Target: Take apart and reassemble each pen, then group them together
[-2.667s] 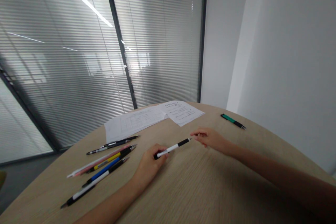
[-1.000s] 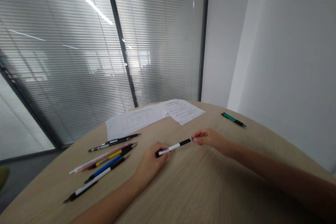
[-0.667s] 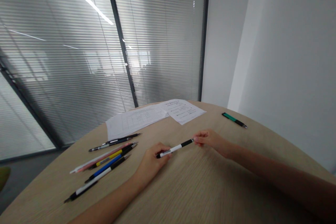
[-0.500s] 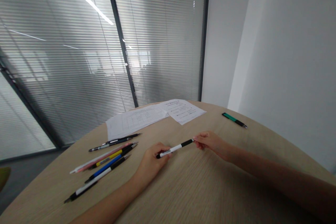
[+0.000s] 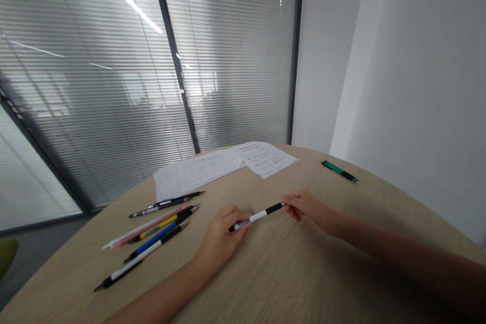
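A white pen with a black grip (image 5: pixel 258 215) is stretched between my two hands, just over the table. My left hand (image 5: pixel 223 230) pinches its black end between thumb and fingers. The fingertips of my right hand (image 5: pixel 302 203) close on the tip end, hiding the point itself. Left of my left hand lies a group of pens side by side: a white and black pen (image 5: pixel 140 258), a blue pen (image 5: pixel 152 240), a yellow and black pen (image 5: pixel 161 226), a pale pink and white one (image 5: pixel 131 233), and dark slim ones (image 5: pixel 170 202) behind.
A green and black pen (image 5: pixel 339 171) lies alone at the right, near the far rim of the round wooden table (image 5: pixel 273 283). Printed paper sheets (image 5: pixel 201 172) rest at the back edge. Blinds behind glass and a white wall stand beyond.
Both hands keep hold of the white pen, which has shifted very slightly to the right. The other pens and the papers lie as before.
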Available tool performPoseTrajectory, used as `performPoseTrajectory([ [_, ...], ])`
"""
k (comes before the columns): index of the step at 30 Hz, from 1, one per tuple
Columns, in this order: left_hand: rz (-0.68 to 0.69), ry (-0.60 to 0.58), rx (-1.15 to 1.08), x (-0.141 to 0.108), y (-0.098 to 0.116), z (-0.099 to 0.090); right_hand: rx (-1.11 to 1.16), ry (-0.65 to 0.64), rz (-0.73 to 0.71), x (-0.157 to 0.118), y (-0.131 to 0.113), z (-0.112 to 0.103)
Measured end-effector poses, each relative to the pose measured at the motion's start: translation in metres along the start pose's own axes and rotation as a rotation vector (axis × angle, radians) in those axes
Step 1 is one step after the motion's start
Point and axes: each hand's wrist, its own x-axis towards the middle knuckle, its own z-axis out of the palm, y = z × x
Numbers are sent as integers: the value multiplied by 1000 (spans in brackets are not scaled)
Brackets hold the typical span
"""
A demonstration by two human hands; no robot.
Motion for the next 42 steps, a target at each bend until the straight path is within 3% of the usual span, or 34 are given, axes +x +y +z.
performPoseTrajectory([
  [7, -32, 7, -28, 1, 0, 1, -116, 37, 29, 3, 9, 1],
  [15, -307, 34, -145, 6, -7, 1, 136, -60, -4, 10, 11, -2],
  [22, -389, 30, -180, 7, -9, 1, 210, -56, -129, 8, 4, -6],
  [31, -309, 14, -124, 6, -4, 1, 135, -20, -103, 7, 2, -4],
  [42, -72, -12, -39, 3, 0, 0, -51, -38, -132, 9, 11, -4],
])
